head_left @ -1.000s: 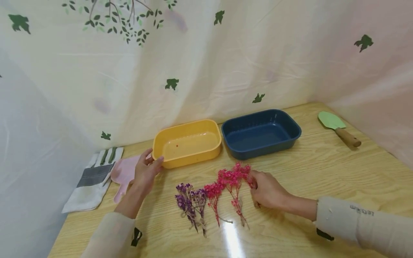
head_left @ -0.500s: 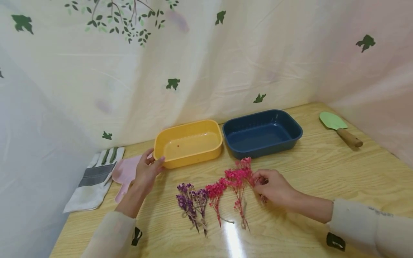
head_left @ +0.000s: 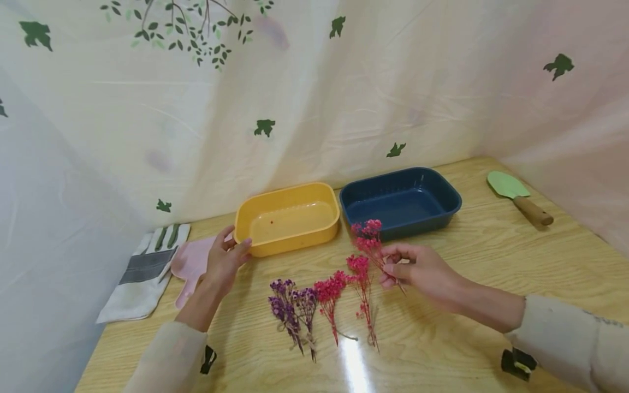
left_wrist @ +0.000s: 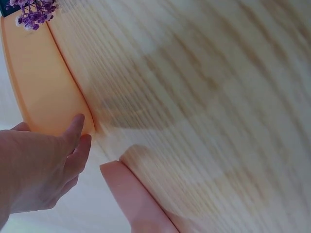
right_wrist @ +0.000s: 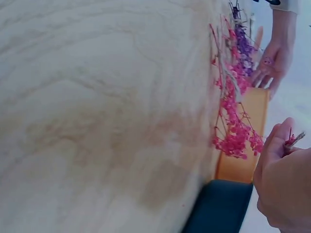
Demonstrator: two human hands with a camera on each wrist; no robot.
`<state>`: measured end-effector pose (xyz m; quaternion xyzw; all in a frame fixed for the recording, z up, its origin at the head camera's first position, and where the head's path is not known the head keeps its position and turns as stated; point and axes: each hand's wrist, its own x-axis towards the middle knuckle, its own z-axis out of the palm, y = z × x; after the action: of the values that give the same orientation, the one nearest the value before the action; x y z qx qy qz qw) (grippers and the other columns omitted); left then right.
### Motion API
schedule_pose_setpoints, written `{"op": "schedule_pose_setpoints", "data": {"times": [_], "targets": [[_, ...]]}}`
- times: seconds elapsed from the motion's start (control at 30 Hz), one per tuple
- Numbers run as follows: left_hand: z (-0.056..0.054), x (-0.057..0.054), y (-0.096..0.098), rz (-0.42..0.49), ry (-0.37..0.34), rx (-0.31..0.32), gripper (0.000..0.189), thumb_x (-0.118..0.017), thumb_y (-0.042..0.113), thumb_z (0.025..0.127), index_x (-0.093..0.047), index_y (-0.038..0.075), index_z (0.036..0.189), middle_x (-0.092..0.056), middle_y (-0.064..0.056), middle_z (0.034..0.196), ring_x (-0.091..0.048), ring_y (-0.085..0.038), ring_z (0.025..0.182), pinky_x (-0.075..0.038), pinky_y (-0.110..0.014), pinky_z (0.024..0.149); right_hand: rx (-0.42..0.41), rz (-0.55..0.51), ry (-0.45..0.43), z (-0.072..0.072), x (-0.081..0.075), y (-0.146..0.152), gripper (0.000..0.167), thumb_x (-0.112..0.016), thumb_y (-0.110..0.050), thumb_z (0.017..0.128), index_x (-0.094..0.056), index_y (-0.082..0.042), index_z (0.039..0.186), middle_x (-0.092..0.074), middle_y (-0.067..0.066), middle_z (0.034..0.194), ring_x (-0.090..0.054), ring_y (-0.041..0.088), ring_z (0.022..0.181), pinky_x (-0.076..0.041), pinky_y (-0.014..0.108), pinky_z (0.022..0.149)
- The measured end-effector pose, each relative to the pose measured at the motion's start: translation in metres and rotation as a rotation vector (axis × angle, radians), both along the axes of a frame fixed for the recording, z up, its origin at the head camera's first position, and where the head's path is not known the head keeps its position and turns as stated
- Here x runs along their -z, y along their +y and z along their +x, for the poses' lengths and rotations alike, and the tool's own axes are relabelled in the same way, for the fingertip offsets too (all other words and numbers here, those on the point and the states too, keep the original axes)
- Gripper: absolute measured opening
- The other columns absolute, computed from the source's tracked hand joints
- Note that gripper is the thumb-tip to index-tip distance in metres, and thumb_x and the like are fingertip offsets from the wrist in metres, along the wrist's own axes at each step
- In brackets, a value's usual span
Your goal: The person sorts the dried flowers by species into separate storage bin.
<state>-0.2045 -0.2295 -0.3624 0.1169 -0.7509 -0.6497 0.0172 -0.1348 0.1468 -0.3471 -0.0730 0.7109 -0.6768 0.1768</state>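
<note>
My right hand (head_left: 425, 273) pinches the stems of a small bunch of pink dried flowers (head_left: 367, 240) between thumb and fingers. Its blossoms lean up and left, overlapping the front of the navy tray (head_left: 422, 224) in the head view. The tied stem end pokes out of my fingers in the right wrist view. At the left end of the yellow tray (head_left: 295, 242), my left hand (head_left: 223, 262) grips the corner, thumb on the near side and fingers round the far side. Below lie two more pink bunches, one shorter (head_left: 329, 289) and one longer (head_left: 362, 278), beside two purple bunches (head_left: 286, 308).
Left of the yellow tray are a pink dustpan-like piece (head_left: 189, 262) and a folded white and grey cloth (head_left: 140, 289). A green trowel (head_left: 508, 185) with a wooden handle lies at the far right. Patterned curtain (head_left: 314, 98) hangs behind the wooden table (head_left: 472, 349).
My right hand has lifted the pink bunch away from the others, its blossoms rising toward the navy tray. My left hand stays at the yellow tray's corner.
</note>
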Motion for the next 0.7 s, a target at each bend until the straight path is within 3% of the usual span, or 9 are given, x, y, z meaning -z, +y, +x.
{"op": "schedule_pose_setpoints", "data": {"times": [0.43,0.7], "targets": [[0.001,0.001,-0.001,0.008,0.017,0.004,0.070,-0.058,0.011,0.096,-0.018,0.010,0.154,-0.036,-0.026,0.139,-0.055,-0.022,0.109,-0.048,-0.039,0.099,0.028,0.044,0.043,-0.012,-0.029,-0.008,0.035,-0.055,-0.004,0.097,-0.050,0.005,0.130,-0.063,0.019,0.111,-0.068,0.019,0.091,-0.057,0.028,0.085],[0.001,0.000,0.000,0.027,0.020,0.005,0.070,-0.057,0.011,0.097,-0.017,0.011,0.154,-0.034,-0.026,0.140,-0.051,-0.028,0.116,-0.047,-0.039,0.100,0.022,-0.050,0.035,-0.034,-0.032,-0.025,0.033,-0.053,-0.001,0.097,-0.050,0.006,0.130,-0.057,0.019,0.119,-0.068,0.021,0.093,-0.056,0.027,0.087]]}}
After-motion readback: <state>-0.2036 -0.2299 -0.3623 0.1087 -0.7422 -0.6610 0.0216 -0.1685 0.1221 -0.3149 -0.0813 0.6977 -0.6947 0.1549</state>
